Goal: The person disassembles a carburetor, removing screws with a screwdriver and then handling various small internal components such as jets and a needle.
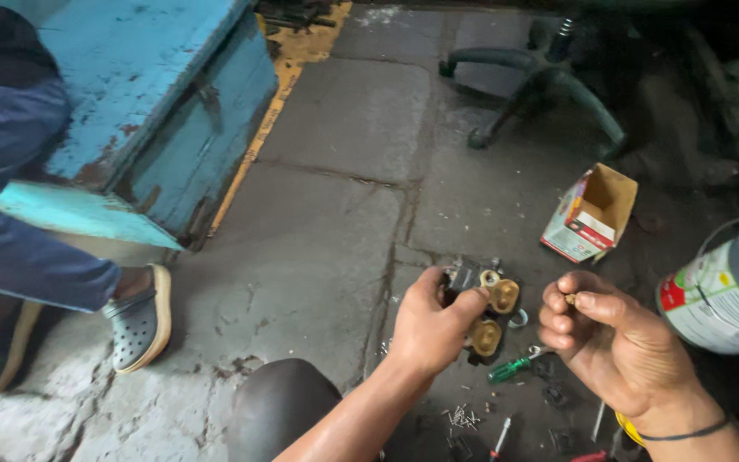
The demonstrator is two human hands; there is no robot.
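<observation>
My left hand (431, 323) grips a black electrical part with round brass contacts (491, 308), held a little above the stone floor. My right hand (611, 340) is closed beside it to the right, and pinches a tiny brass piece (570, 299) between thumb and fingertips. A dark band circles my right wrist. A green-handled screwdriver (513, 368) lies on the floor just below the part. Small screws (464, 417) are scattered near my left forearm.
An open cardboard box (590, 214) lies on the floor ahead. A paint can (729, 287) stands at the right edge. An office chair base (540, 77) is at the back. At left is a blue wooden box (156, 94), with another person's trouser leg and grey clog (140, 318).
</observation>
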